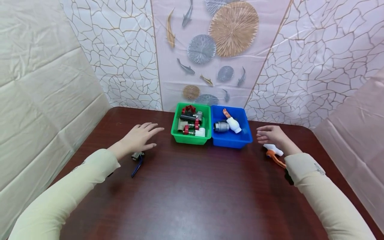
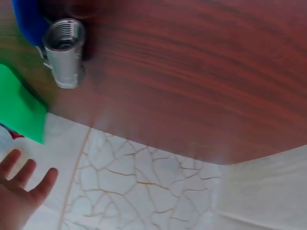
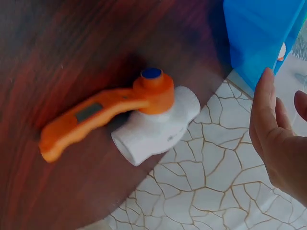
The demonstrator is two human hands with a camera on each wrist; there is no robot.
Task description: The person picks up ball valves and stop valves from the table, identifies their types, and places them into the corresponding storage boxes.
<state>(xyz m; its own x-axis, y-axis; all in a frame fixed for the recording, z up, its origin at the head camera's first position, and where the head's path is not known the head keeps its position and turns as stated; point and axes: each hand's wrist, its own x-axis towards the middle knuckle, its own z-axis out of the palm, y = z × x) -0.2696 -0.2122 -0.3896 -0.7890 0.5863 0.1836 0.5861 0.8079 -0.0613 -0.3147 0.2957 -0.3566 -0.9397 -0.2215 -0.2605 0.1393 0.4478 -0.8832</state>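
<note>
My left hand (image 1: 138, 138) hovers over the table's left side with fingers spread and nothing in it. Below it lies a metal ball valve (image 2: 66, 55) with a blue lever (image 1: 137, 166), partly covered by the hand in the head view. At the right, my right hand (image 1: 272, 136) hangs in the air with fingers slightly bent and holds nothing. Under it a white plastic ball valve (image 3: 153, 132) with an orange handle (image 3: 103, 109) lies on the table. Neither hand touches a valve.
A green bin (image 1: 190, 140) stands at the table's back, holding several fittings and red-handled valves. Against its right side, a blue bin (image 1: 231, 143) holds a metal fitting (image 1: 221, 126) and a white valve (image 1: 234, 125) with an orange handle. Cloth-covered walls surround the dark wooden table (image 1: 186, 200).
</note>
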